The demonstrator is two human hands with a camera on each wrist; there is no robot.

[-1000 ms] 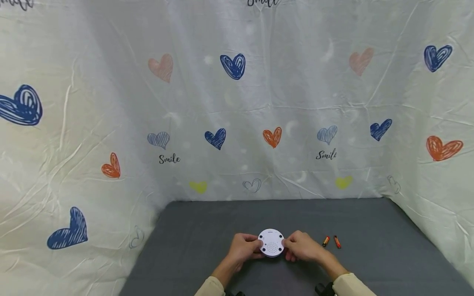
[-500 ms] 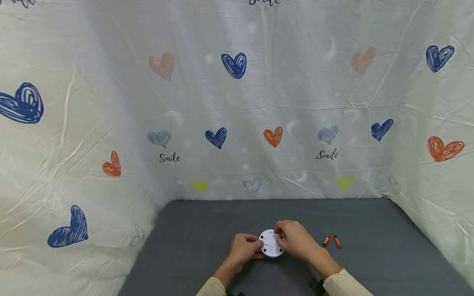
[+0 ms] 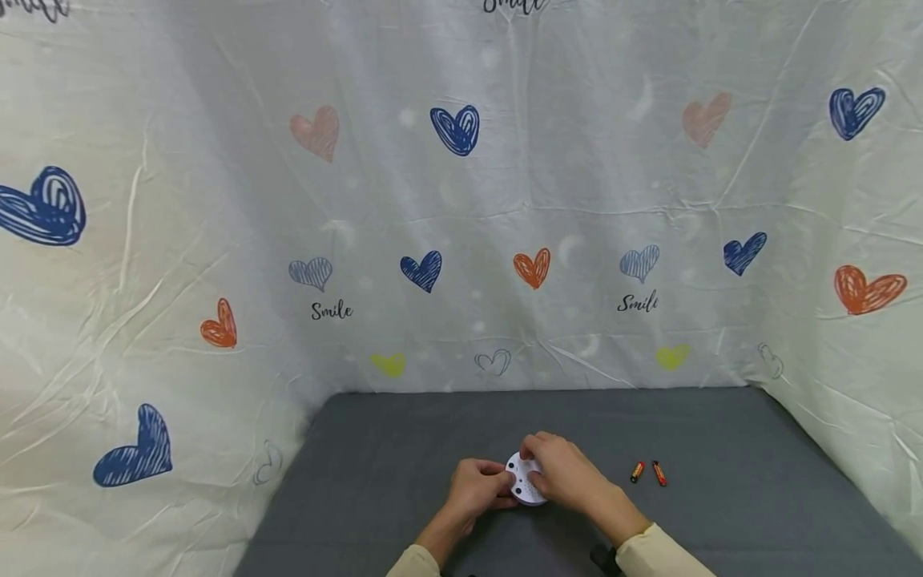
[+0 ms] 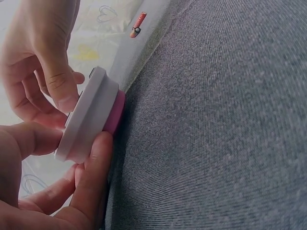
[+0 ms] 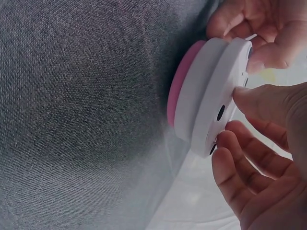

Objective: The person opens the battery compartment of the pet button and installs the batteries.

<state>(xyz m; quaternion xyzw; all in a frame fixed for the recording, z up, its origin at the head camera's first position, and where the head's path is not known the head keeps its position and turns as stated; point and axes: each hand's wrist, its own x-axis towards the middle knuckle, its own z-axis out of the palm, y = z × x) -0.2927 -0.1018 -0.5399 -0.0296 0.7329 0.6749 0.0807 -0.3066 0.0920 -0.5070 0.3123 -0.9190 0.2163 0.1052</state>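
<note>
A small round white device (image 3: 529, 490), with a perforated face and dark round feet, is turned face up near the front of the table. Its pink base (image 5: 181, 84) is toward the cloth. My left hand (image 3: 476, 489) grips the left side of its rim, thumb on the face and fingers along the side. My right hand (image 3: 570, 474) is over the right part of the face, thumb and bent fingertips touching it and covering part of it. Two orange-and-black batteries (image 3: 638, 471) lie apart on the table to the right.
Dark grey cloth (image 3: 404, 433) covers the table. A pale curtain (image 3: 461, 200) printed with hearts and "Smile" encloses the back and both sides. A dark strap piece (image 3: 606, 559) shows at my right sleeve (image 3: 659, 553).
My right hand has left the device's right rim and moved up and left onto its face. The left hand keeps its grip. The batteries stay where they were.
</note>
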